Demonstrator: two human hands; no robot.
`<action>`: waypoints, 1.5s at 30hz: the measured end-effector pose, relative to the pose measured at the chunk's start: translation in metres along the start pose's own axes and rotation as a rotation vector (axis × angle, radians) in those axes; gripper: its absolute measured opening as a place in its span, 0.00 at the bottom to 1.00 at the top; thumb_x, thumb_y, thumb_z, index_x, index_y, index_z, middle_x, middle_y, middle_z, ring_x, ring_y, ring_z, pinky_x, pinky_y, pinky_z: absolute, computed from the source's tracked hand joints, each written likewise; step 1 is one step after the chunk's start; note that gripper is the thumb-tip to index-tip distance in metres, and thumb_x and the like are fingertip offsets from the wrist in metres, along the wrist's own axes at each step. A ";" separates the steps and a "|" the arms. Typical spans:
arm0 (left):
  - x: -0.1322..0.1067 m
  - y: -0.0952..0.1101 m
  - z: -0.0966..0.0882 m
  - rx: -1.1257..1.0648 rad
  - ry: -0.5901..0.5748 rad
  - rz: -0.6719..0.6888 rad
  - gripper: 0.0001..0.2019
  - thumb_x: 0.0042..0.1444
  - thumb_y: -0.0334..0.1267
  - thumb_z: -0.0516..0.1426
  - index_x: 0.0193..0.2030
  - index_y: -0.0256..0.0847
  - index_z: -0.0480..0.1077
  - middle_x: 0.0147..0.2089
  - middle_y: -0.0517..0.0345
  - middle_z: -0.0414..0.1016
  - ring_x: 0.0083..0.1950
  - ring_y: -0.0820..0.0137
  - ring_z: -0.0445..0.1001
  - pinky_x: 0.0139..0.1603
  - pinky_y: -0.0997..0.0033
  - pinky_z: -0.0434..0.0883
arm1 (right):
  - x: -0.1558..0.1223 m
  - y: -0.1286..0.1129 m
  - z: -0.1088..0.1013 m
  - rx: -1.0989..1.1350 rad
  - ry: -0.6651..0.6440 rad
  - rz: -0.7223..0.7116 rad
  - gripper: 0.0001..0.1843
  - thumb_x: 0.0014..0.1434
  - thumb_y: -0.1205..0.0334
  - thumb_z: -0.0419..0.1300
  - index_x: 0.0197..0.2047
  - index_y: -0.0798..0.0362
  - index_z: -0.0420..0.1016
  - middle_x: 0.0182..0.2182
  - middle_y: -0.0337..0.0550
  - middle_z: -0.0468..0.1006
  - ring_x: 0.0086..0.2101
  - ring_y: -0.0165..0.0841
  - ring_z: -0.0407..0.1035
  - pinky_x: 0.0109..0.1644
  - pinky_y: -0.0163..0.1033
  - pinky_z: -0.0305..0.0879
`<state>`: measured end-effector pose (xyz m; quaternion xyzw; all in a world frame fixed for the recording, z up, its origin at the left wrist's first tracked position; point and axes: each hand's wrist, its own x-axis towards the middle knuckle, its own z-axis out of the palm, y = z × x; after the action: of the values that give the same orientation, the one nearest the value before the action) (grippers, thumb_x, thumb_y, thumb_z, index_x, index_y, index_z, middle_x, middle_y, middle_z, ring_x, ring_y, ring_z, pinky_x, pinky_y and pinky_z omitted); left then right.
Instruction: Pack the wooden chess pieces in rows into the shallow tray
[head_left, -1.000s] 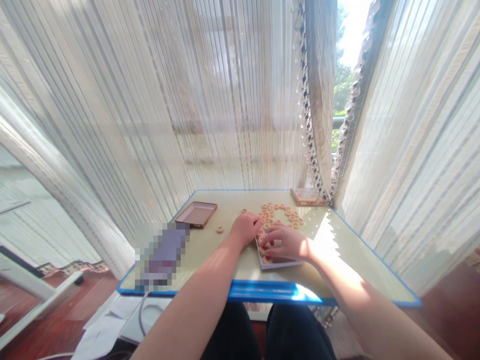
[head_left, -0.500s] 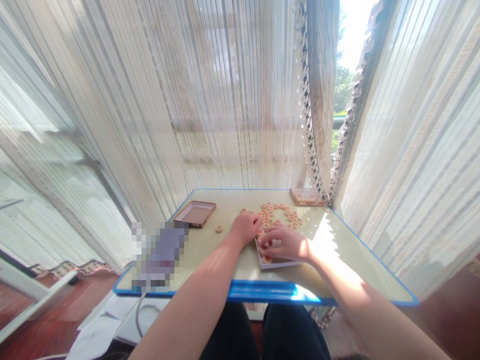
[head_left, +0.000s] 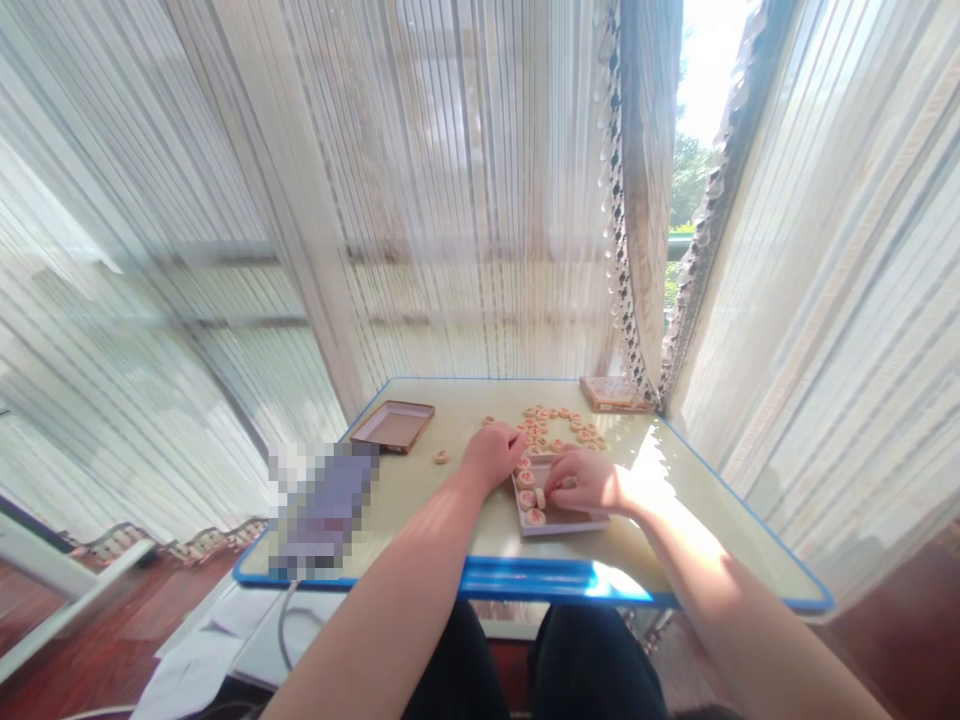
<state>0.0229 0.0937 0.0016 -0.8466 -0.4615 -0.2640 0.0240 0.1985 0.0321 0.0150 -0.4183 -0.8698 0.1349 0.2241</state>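
A shallow box [head_left: 574,519] with pale inner walls stands near the table's front edge. Round wooden xiangqi pieces [head_left: 526,499] with red characters line its left wall. My right hand [head_left: 581,480] reaches into the box, its fingers pinching one piece [head_left: 540,497] that stands on edge beside this row. At the box's back left corner rests my left hand [head_left: 495,452], fingers curled; what they hold, if anything, is hidden. Behind the box many more pieces [head_left: 585,436] lie in a loose ring on the table. A single piece [head_left: 441,456] lies left of my left hand.
The yellowish table [head_left: 420,510] has a blue rim. An open box lid [head_left: 396,424] lies at the back left, with a blurred-out device [head_left: 326,505] and its cable in front of it. A flat box [head_left: 615,393] sits at the back right, against the curtain [head_left: 450,250].
My right hand has drawn back to the right from the row, its fingers closing together, so the pieces along the left wall show more. My left hand stays put.
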 end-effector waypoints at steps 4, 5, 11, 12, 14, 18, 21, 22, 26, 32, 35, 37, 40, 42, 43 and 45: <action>0.000 -0.001 0.002 0.002 0.006 -0.009 0.20 0.58 0.41 0.46 0.22 0.37 0.71 0.26 0.54 0.71 0.28 0.71 0.66 0.30 0.71 0.58 | 0.003 0.001 0.003 -0.001 -0.008 0.025 0.04 0.44 0.63 0.62 0.24 0.48 0.78 0.23 0.37 0.73 0.31 0.32 0.67 0.42 0.39 0.61; 0.000 -0.001 0.002 -0.004 0.009 -0.009 0.20 0.58 0.41 0.46 0.21 0.37 0.71 0.26 0.54 0.71 0.28 0.72 0.65 0.30 0.71 0.57 | 0.003 0.001 0.004 0.001 -0.003 0.031 0.03 0.44 0.62 0.62 0.24 0.49 0.78 0.22 0.37 0.73 0.30 0.31 0.66 0.41 0.39 0.62; 0.000 -0.001 0.002 -0.033 0.018 -0.003 0.21 0.59 0.41 0.45 0.21 0.37 0.71 0.25 0.54 0.70 0.28 0.72 0.65 0.30 0.71 0.57 | 0.002 0.000 0.004 -0.013 0.028 0.063 0.08 0.41 0.59 0.65 0.28 0.50 0.78 0.24 0.37 0.74 0.32 0.33 0.66 0.39 0.38 0.61; 0.000 -0.001 0.002 -0.033 0.019 -0.001 0.21 0.59 0.41 0.45 0.21 0.37 0.71 0.25 0.53 0.70 0.28 0.72 0.65 0.30 0.71 0.57 | 0.001 -0.001 0.004 -0.017 0.032 0.069 0.10 0.40 0.58 0.66 0.30 0.50 0.78 0.25 0.37 0.74 0.32 0.33 0.66 0.39 0.38 0.61; 0.000 -0.001 0.001 -0.025 0.026 0.001 0.21 0.59 0.41 0.45 0.21 0.37 0.71 0.25 0.54 0.70 0.28 0.72 0.65 0.30 0.71 0.58 | 0.001 -0.002 0.005 -0.027 0.032 0.076 0.13 0.40 0.56 0.66 0.32 0.50 0.78 0.26 0.38 0.74 0.32 0.33 0.66 0.38 0.37 0.61; 0.001 -0.002 0.002 0.003 0.039 0.013 0.20 0.59 0.40 0.45 0.21 0.37 0.71 0.25 0.54 0.71 0.28 0.72 0.65 0.30 0.72 0.58 | 0.002 -0.003 0.006 -0.046 -0.002 0.076 0.09 0.42 0.56 0.64 0.28 0.49 0.78 0.24 0.37 0.74 0.29 0.31 0.65 0.34 0.35 0.60; 0.002 -0.002 0.004 0.014 0.043 0.035 0.20 0.59 0.39 0.45 0.22 0.37 0.71 0.25 0.54 0.71 0.28 0.72 0.66 0.31 0.72 0.58 | 0.001 -0.004 0.007 -0.041 0.009 0.065 0.07 0.45 0.56 0.62 0.26 0.50 0.77 0.23 0.37 0.74 0.28 0.30 0.65 0.33 0.35 0.60; 0.002 -0.002 0.004 0.016 0.044 0.039 0.20 0.59 0.39 0.46 0.22 0.37 0.72 0.25 0.54 0.71 0.28 0.72 0.66 0.31 0.72 0.58 | 0.001 -0.004 0.008 -0.037 0.016 0.064 0.08 0.45 0.55 0.62 0.26 0.50 0.77 0.22 0.37 0.74 0.28 0.30 0.65 0.33 0.35 0.59; 0.002 -0.001 0.003 0.008 0.041 0.028 0.19 0.58 0.39 0.46 0.22 0.37 0.72 0.25 0.54 0.72 0.29 0.72 0.66 0.31 0.72 0.59 | 0.001 -0.005 0.010 -0.029 0.046 0.052 0.10 0.46 0.53 0.62 0.25 0.51 0.76 0.22 0.37 0.74 0.28 0.30 0.64 0.32 0.35 0.59; 0.002 -0.001 0.003 -0.003 0.028 0.027 0.19 0.58 0.38 0.46 0.22 0.37 0.72 0.25 0.54 0.71 0.28 0.72 0.66 0.32 0.72 0.59 | 0.001 -0.010 0.011 -0.039 0.155 -0.040 0.08 0.47 0.55 0.62 0.26 0.51 0.75 0.23 0.38 0.73 0.30 0.30 0.64 0.36 0.35 0.60; 0.002 -0.001 0.003 -0.011 0.044 0.035 0.19 0.58 0.38 0.46 0.21 0.37 0.71 0.25 0.55 0.71 0.28 0.72 0.65 0.31 0.72 0.59 | 0.002 -0.013 0.011 -0.058 0.183 -0.053 0.07 0.47 0.57 0.62 0.26 0.51 0.74 0.23 0.38 0.73 0.31 0.31 0.64 0.38 0.36 0.60; 0.002 0.000 0.003 -0.017 0.050 0.042 0.19 0.58 0.38 0.46 0.21 0.37 0.71 0.24 0.55 0.70 0.27 0.73 0.65 0.31 0.72 0.58 | 0.002 -0.015 0.013 -0.081 0.180 -0.047 0.07 0.47 0.57 0.62 0.24 0.51 0.73 0.23 0.38 0.73 0.30 0.30 0.64 0.37 0.36 0.60; 0.002 -0.001 0.003 -0.023 0.056 0.053 0.20 0.58 0.39 0.46 0.21 0.37 0.71 0.24 0.56 0.70 0.26 0.73 0.64 0.30 0.72 0.58 | 0.003 -0.016 0.015 -0.124 0.160 -0.025 0.09 0.48 0.56 0.61 0.24 0.52 0.72 0.22 0.38 0.73 0.30 0.31 0.63 0.34 0.35 0.59; 0.002 0.000 0.003 -0.024 0.054 0.055 0.20 0.58 0.38 0.46 0.21 0.37 0.71 0.24 0.56 0.69 0.26 0.73 0.64 0.30 0.72 0.57 | 0.003 -0.016 0.015 -0.137 0.153 -0.020 0.10 0.48 0.54 0.61 0.24 0.52 0.72 0.22 0.38 0.72 0.29 0.31 0.63 0.34 0.36 0.58; 0.002 0.000 0.003 -0.024 0.050 0.054 0.20 0.58 0.38 0.46 0.21 0.37 0.71 0.24 0.56 0.69 0.27 0.73 0.64 0.30 0.72 0.57 | 0.003 -0.015 0.015 -0.134 0.153 -0.022 0.10 0.49 0.54 0.61 0.24 0.52 0.72 0.22 0.37 0.72 0.29 0.30 0.63 0.35 0.36 0.58; 0.002 0.000 0.003 -0.021 0.040 0.053 0.20 0.58 0.39 0.46 0.21 0.37 0.71 0.24 0.55 0.70 0.27 0.72 0.65 0.30 0.71 0.58 | 0.003 -0.014 0.015 -0.112 0.149 -0.034 0.11 0.49 0.53 0.61 0.24 0.52 0.72 0.22 0.37 0.71 0.30 0.30 0.63 0.36 0.36 0.59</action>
<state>0.0255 0.0960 -0.0003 -0.8533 -0.4354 -0.2851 0.0311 0.1800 0.0253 0.0088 -0.4241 -0.8640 0.0507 0.2667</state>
